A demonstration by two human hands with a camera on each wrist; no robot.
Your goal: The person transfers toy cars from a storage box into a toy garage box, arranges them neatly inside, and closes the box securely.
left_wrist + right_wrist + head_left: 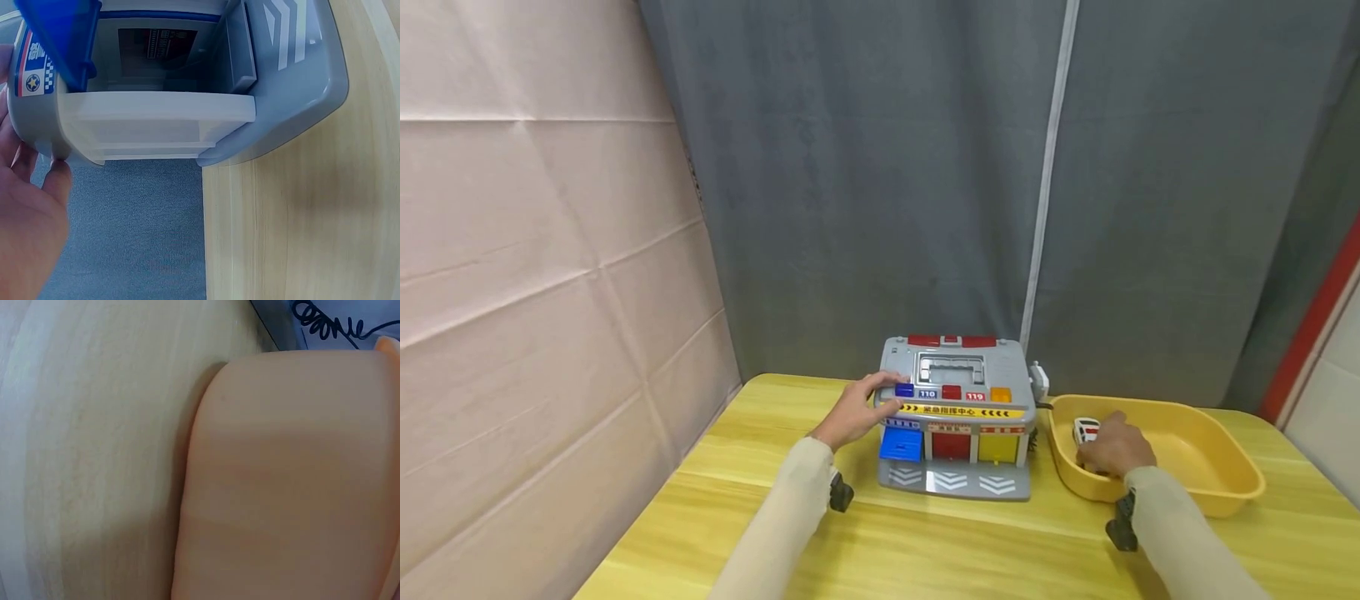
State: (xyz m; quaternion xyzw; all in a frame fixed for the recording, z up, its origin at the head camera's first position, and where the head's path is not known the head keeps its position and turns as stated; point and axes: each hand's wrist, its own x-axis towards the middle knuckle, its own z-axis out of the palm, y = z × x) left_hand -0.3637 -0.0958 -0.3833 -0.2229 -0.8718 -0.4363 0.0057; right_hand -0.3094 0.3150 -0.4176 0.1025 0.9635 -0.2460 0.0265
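A grey toy rescue station (951, 408) stands on the table. Its blue door (901, 444) is swung up, while the red door (951, 446) and yellow door (997, 448) hang down. My left hand (853, 411) grips the roof's left corner, thumb at the front edge and fingers on top. In the left wrist view the compartment (162, 53) behind the blue door lies exposed. Inside the yellow tray (1225, 458), my right hand (1120, 446) pinches a white toy car (1086, 428) with red on it; the hand covers part of the car. The right wrist view shows no fingers.
The tray's outer wall (281, 475) fills much of the right wrist view. A coiled black cord (325, 322) hangs at the station's right side. Behind the wooden table (737, 492) hangs a grey curtain (880, 183); a pale cloth wall (550, 292) stands at the left.
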